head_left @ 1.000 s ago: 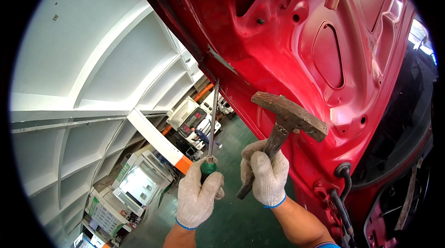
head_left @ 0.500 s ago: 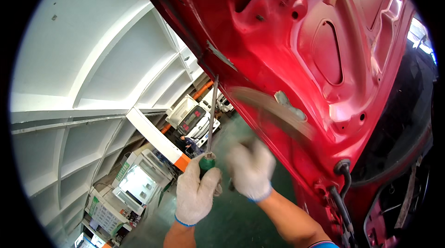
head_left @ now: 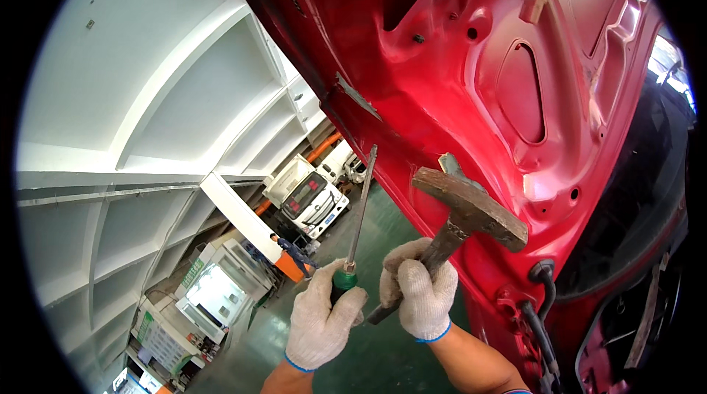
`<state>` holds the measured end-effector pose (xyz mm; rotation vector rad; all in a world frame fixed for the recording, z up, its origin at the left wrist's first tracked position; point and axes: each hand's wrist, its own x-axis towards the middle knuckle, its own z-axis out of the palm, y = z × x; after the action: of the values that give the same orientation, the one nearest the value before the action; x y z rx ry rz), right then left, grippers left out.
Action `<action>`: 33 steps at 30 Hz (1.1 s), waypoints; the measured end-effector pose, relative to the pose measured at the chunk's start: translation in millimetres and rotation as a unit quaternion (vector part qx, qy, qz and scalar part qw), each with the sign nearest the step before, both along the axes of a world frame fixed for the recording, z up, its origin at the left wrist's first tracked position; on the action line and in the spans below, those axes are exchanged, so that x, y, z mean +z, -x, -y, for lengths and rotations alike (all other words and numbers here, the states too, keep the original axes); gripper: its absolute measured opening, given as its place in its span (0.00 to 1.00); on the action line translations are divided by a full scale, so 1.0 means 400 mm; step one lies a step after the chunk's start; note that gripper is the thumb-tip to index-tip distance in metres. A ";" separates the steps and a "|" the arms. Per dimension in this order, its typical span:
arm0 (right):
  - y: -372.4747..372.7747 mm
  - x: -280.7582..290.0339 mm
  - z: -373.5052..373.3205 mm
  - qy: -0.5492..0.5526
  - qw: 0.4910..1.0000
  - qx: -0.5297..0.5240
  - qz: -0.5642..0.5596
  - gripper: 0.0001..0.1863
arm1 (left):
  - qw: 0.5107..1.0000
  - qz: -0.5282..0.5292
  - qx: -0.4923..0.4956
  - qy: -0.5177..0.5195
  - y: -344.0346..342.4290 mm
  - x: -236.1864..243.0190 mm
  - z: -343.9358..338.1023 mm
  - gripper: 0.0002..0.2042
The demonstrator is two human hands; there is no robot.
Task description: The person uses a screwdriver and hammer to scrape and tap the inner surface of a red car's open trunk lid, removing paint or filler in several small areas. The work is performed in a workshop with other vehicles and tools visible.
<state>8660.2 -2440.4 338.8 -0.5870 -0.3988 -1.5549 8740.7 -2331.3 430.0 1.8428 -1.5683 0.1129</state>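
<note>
My left hand (head_left: 324, 317), in a white knit glove, is closed round the green handle of a long screwdriver (head_left: 361, 210). Its shaft points up, and the tip overlaps the lower edge of a red vehicle body panel (head_left: 434, 77); whether it touches cannot be made out. To its right, my gloved right hand (head_left: 423, 294) grips the handle of a worn hammer (head_left: 471, 208). The brown metal head is in front of the panel, near a grey scraped patch (head_left: 460, 166). Another bare grey strip (head_left: 357, 96) shows along the panel's edge.
Black hoses (head_left: 545, 283) run beside the panel at the right. Below lies a green floor (head_left: 353, 353). Farther off are a white truck (head_left: 317, 202), a person in dark clothes (head_left: 293, 252) and a white pillar with an orange base (head_left: 247, 213).
The hammer, blurred before, now shows sharply, with its head lower and farther right. My left hand has shifted right and down, and the screwdriver tip has moved right along the panel edge.
</note>
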 end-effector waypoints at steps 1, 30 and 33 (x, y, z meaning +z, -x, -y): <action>0.001 -0.003 -0.001 -0.002 1.000 0.000 0.002 0.11 | 1.000 0.003 0.000 0.001 0.000 0.000 0.002 0.23; 0.004 -0.055 -0.004 -0.003 0.997 -0.058 -0.041 0.14 | 0.993 -0.032 -0.109 0.011 -0.035 -0.044 0.034 0.21; 0.014 -0.064 -0.009 -0.014 0.996 -0.066 -0.054 0.13 | 0.988 -0.064 -0.138 0.018 -0.035 -0.062 0.044 0.21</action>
<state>8654.8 -2436.8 313.2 -0.6839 -0.2607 -1.6436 8754.8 -2349.0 405.2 1.5561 -1.7016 -0.1016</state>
